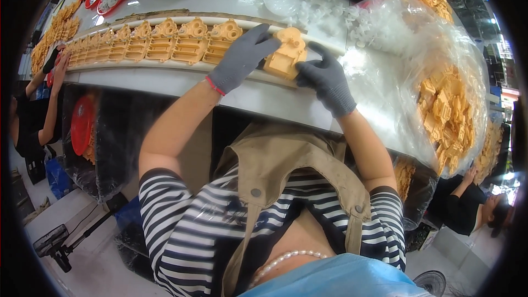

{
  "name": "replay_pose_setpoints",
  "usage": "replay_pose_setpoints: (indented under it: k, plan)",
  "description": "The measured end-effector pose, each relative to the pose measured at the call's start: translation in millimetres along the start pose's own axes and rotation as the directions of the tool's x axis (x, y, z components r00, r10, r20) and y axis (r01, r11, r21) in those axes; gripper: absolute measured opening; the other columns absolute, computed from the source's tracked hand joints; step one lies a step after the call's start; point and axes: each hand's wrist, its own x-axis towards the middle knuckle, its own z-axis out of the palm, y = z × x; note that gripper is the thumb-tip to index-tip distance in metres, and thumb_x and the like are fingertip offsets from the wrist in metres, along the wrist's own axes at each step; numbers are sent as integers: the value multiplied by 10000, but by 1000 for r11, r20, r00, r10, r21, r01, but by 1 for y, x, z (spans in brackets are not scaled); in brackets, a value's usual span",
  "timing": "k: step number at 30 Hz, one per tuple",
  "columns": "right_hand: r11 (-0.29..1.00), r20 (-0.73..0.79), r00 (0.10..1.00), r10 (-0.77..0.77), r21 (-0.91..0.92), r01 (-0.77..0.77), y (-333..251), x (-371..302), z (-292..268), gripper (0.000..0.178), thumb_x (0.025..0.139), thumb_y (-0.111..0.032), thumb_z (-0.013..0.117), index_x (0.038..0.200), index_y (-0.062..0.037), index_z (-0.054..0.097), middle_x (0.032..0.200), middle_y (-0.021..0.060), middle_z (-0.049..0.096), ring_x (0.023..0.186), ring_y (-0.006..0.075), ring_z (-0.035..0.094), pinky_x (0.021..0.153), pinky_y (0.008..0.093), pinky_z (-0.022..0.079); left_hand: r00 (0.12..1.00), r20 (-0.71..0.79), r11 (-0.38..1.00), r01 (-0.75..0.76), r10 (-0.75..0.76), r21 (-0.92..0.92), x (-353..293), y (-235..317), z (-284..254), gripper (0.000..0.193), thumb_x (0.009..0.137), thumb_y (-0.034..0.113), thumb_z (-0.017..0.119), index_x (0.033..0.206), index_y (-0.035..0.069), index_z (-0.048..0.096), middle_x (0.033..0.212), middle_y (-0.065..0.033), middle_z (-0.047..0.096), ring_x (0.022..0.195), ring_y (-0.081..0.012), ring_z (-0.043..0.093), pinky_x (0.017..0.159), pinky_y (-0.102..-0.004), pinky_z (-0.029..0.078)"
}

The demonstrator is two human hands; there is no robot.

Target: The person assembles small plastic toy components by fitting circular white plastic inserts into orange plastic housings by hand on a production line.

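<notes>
Yellow plastic part (286, 54) is pinched by its opposite edges between left hand (242, 58) and right hand (328, 80), over the worktop (379, 85), likely for steadiness; similar parts (190, 41) line up alongside, perhaps for order.

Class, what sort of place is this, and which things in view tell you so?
Probably a factory assembly line: a long row of matching yellow parts lies along a white workbench, a clear bag holds many yellow pieces, and another person reaches in at the left.
</notes>
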Motion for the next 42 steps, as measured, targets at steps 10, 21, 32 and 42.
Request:
replay_pose_setpoints:
  k: [10, 21, 32, 42]
  plan:
    - [993, 49, 996, -76, -82, 80, -21, -31, -25, 569, 836, -75, 678, 1350, 20, 453, 823, 62, 599, 642, 100, 586, 572, 211, 498, 936, 336, 613, 328, -107, -719, -10, 29, 41, 402, 908, 145, 600, 1246, -30, 472, 1153, -112, 588, 1067, -190, 600, 920, -326, 502]
    - [996, -2, 1000, -24, -86, 24, -18, -63, -60, 580, 813, -81, 688, 1338, 14, 460, 824, 72, 600, 701, 105, 592, 597, 235, 529, 994, 98, 841, 88, -42, -534, -27, 15, 101, 434, 929, 125, 600, 1302, -27, 437, 1157, -76, 580, 1056, -144, 572, 908, -285, 480]
    - [787, -208, 790, -577, -399, 470, -15, -43, -44, 271, 952, -246, 521, 869, 4, 588, 743, 77, 581, 725, 129, 538, 681, 276, 446, 979, 146, 967, -103, 139, -231, -41, 23, 122, 464, 916, 170, 638, 1305, -12, 464, 1152, -86, 589, 1045, -111, 548, 904, -269, 459]
    - [822, -250, 820, -515, -414, 390, -15, -34, -31, 435, 954, -361, 497, 784, 38, 529, 673, 85, 511, 640, 142, 475, 616, 300, 420, 989, 29, 973, -136, 143, -185, -51, 25, 127, 385, 898, 80, 629, 1261, -1, 529, 1087, -52, 630, 967, -104, 582, 875, -254, 465]
